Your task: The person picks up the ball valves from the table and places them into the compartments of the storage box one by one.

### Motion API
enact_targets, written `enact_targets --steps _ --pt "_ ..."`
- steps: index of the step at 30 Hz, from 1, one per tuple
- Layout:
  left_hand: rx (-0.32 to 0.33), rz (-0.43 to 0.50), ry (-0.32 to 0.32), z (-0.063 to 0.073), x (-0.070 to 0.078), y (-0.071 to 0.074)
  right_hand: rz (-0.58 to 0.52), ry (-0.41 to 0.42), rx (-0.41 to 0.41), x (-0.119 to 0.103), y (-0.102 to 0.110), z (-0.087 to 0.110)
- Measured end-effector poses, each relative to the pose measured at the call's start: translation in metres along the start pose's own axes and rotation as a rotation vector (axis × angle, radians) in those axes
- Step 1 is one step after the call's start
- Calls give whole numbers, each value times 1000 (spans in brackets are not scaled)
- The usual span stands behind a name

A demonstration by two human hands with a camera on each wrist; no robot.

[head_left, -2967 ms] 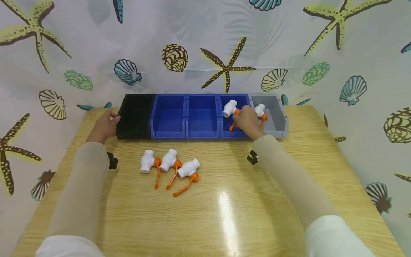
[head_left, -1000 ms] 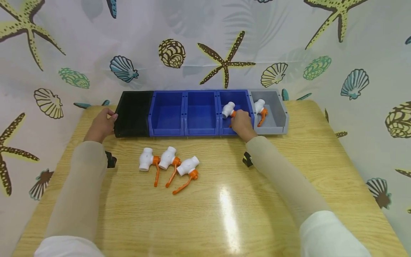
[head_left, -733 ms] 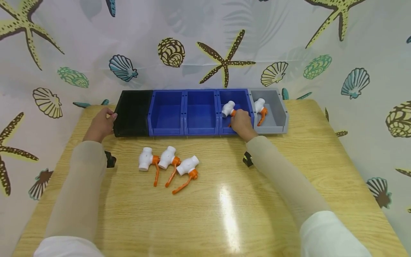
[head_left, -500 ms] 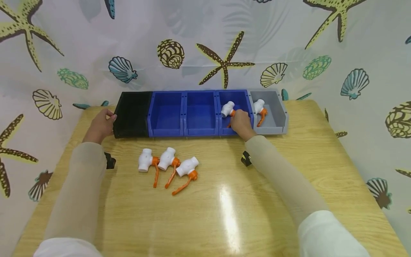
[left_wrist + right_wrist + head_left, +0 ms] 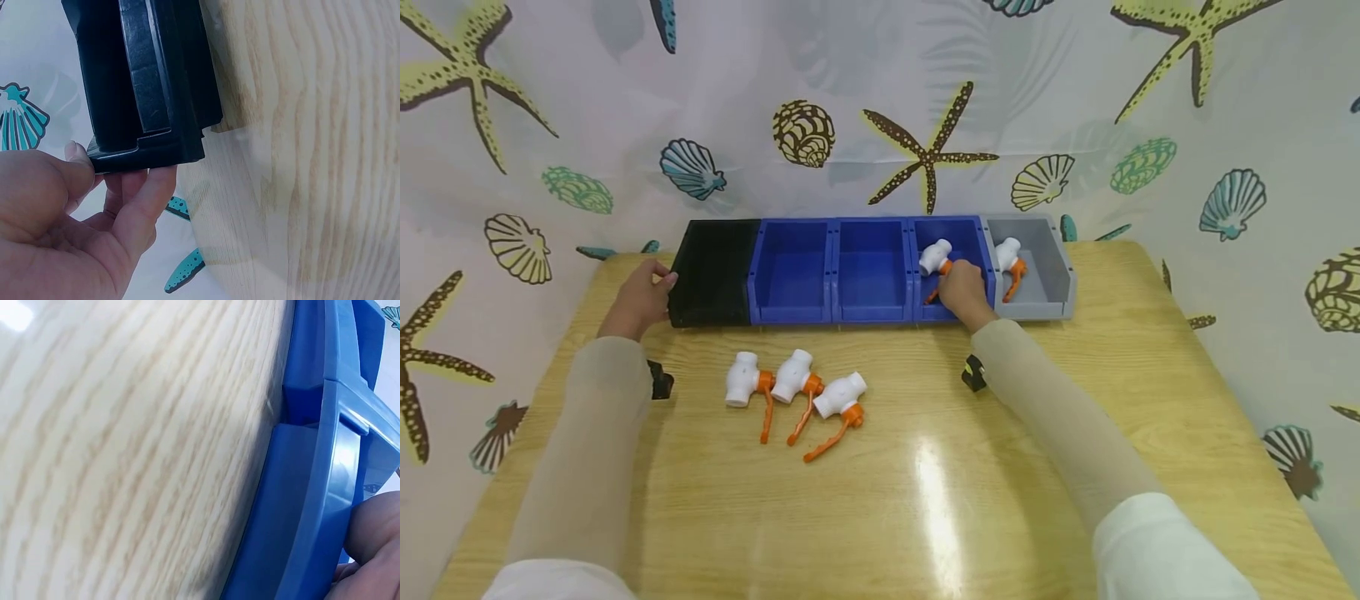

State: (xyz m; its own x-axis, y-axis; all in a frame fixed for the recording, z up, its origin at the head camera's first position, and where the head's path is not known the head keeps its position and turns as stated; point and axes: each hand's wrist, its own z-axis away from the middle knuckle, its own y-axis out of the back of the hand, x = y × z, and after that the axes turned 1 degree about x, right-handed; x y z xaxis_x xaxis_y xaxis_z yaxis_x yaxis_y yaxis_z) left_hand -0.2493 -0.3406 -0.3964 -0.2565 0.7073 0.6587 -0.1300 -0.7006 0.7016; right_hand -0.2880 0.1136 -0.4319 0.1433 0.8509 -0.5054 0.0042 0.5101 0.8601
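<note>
My left hand [image 5: 638,300] holds the side wall of the black bin [image 5: 715,313] at the row's left end. In the left wrist view, its thumb lies at the rim and its fingers reach against the wall's outside. My right hand [image 5: 964,287] reaches into the rightmost blue bin [image 5: 951,227] and grips a white ball valve [image 5: 934,257] near its orange handle, partly covered by the hand. In the right wrist view, only part of that hand shows behind the blue front lip [image 5: 331,494]; its fingertips are hidden.
Three white ball valves with orange handles, the left [image 5: 743,379], middle [image 5: 793,377] and right one [image 5: 840,395], lie on the wooden table [image 5: 820,525]. Another valve [image 5: 1009,254] sits in the grey bin [image 5: 1042,279]. A shell-patterned cloth [image 5: 715,92] hangs behind the bins.
Since the earliest frame my right hand has shifted left and slightly down over the valve, uncovering more of the grey bin's valve. My left hand stays at the black bin.
</note>
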Motion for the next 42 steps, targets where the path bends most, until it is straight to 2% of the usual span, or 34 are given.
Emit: enact_targets --steps 9,26,30,37,39,42 --pt "-2 0 -10 0 -2 -1 7 31 40 2 -3 3" --pt "7 8 -8 1 -1 -1 5 68 66 3 -6 5" --pt "4 13 -9 2 0 -1 -5 83 50 4 -3 6" --pt "-2 10 -18 3 -2 0 -20 90 -34 4 8 6" --pt "-8 8 -20 3 -2 0 0 108 -45 2 11 9" --pt "-8 1 -26 2 -2 1 30 189 -7 -5 18 17"
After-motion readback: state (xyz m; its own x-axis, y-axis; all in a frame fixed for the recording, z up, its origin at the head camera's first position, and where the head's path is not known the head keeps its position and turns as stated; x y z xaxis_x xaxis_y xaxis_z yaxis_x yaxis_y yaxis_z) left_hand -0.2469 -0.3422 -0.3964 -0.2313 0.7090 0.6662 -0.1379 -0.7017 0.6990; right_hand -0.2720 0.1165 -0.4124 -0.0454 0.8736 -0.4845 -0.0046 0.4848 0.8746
